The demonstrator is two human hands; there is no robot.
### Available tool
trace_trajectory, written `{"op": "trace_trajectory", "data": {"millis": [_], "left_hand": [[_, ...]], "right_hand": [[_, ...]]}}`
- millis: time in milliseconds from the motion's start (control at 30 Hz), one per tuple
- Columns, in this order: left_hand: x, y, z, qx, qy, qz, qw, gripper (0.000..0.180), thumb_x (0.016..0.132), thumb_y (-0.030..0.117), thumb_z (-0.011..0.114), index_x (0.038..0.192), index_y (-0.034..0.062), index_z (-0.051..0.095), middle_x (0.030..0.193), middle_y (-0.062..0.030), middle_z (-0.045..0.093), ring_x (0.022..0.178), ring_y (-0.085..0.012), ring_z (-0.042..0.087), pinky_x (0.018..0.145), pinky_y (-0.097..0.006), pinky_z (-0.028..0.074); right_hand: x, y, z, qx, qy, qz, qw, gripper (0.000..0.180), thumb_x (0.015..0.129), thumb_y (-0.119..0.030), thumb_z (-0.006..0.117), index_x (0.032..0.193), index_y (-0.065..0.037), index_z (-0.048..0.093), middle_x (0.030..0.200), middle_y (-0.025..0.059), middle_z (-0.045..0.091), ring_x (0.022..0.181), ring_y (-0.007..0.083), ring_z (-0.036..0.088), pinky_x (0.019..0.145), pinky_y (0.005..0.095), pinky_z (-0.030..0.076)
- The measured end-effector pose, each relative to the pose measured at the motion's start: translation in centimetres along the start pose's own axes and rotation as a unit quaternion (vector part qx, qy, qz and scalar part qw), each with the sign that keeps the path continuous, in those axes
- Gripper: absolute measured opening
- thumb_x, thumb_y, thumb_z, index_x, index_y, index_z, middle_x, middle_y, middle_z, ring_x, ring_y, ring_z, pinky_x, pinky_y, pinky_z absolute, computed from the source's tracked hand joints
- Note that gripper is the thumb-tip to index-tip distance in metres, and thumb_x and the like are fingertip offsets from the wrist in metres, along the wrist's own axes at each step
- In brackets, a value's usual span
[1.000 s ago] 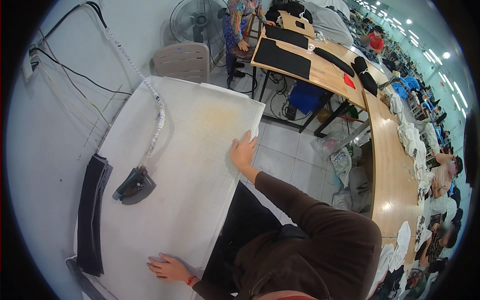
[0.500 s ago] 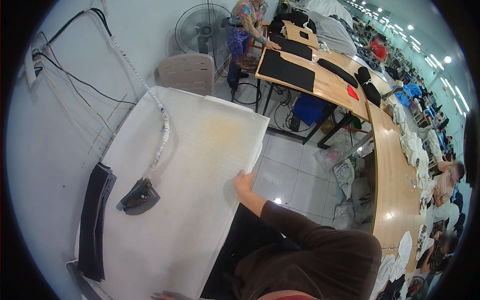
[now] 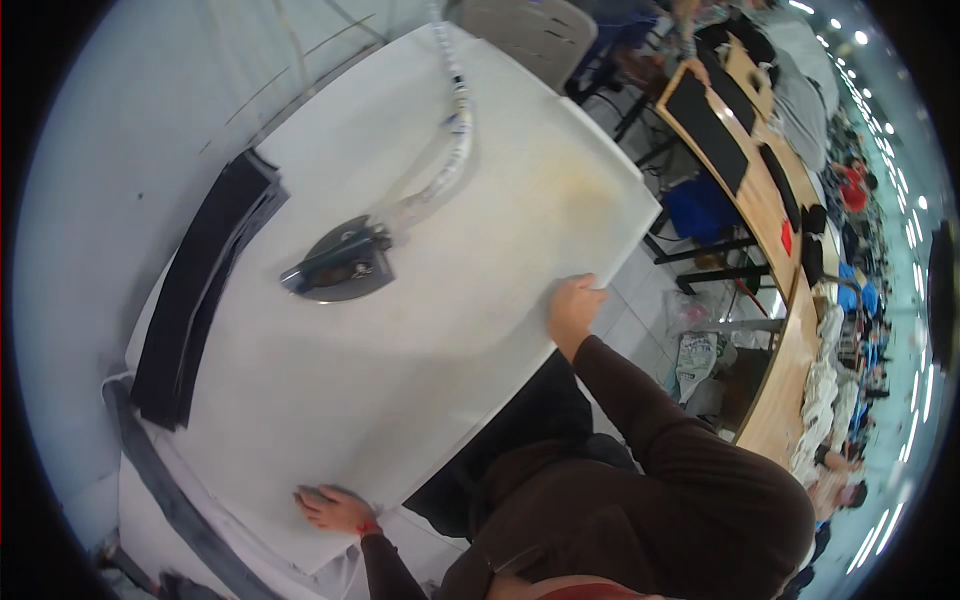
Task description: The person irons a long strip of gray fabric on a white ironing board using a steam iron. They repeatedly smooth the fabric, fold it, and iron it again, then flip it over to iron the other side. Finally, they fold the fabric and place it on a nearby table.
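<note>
My left hand [image 3: 335,509] lies with its fingers spread on the near-left part of the white padded ironing table [image 3: 440,330]. A red band circles its wrist. My right hand [image 3: 575,311] is at the table's right edge, its fingers curled over the rim. Beyond both hands an iron [image 3: 345,262] with a dark body and a shiny pointed plate rests on the table, touched by neither hand. A white-wrapped hose [image 3: 452,150] runs from it to the far edge. Along the left side lies a long stack of black fabric pieces [image 3: 195,300].
A grey-covered narrow board [image 3: 175,480] borders the table at the lower left. A beige plastic chair [image 3: 530,35] stands behind. To the right are wooden worktables [image 3: 770,215] with black pieces, a co-worker's hand [image 3: 697,72], and plastic bags [image 3: 697,362] on the floor.
My view has turned and shifted, so the table and iron appear higher and turned. My left hand, barely visible before at the lower edge, is now fully in view. My right hand stays at the rim.
</note>
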State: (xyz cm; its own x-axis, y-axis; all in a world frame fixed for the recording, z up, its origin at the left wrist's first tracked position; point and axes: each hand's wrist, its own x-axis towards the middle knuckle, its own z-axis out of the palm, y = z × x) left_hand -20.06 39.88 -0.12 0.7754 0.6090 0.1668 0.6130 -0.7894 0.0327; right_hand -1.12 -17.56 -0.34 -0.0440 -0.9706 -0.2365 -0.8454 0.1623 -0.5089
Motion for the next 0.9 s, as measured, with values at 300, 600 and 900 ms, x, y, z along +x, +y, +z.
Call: {"op": "trace_trajectory", "data": {"millis": [300,600,900], "left_hand": [[0.3,1.5,-1.1,0.015,-0.026,-0.001,1.000,0.063,0.122,0.047,0.043,0.170,0.0070,0.049,0.177,-0.0205,0.045,0.163,-0.0409,0.042,0.127,-0.058,0.035],[-0.3,-0.2,0.3,0.004,0.006,0.017,1.000,0.064,0.121,0.049,0.043,0.170,0.0082,0.052,0.176,-0.0185,0.047,0.163,-0.0383,0.043,0.128,-0.057,0.035],[-0.4,0.3,0.4,0.010,0.024,-0.004,1.000,0.057,0.120,0.043,0.050,0.168,0.0135,0.054,0.173,-0.0132,0.052,0.158,-0.0375,0.050,0.125,-0.057,0.041]], "right_hand": [[-1.9,-3.4,-1.0,-0.005,0.018,0.079,0.997,0.076,0.118,-0.054,0.039,0.158,0.011,0.040,0.149,0.0407,0.066,0.136,0.0565,0.067,0.118,0.0590,0.053],[1.2,0.2,2.0,-0.001,0.021,0.045,0.999,0.067,0.118,-0.051,0.044,0.146,0.010,0.049,0.148,0.0385,0.066,0.130,0.0542,0.071,0.110,0.0599,0.058],[-0.8,-1.1,-1.0,0.077,0.009,0.055,0.995,0.064,0.118,-0.052,0.046,0.142,0.006,0.049,0.141,0.0380,0.065,0.124,0.0544,0.074,0.101,0.0618,0.063]]}}
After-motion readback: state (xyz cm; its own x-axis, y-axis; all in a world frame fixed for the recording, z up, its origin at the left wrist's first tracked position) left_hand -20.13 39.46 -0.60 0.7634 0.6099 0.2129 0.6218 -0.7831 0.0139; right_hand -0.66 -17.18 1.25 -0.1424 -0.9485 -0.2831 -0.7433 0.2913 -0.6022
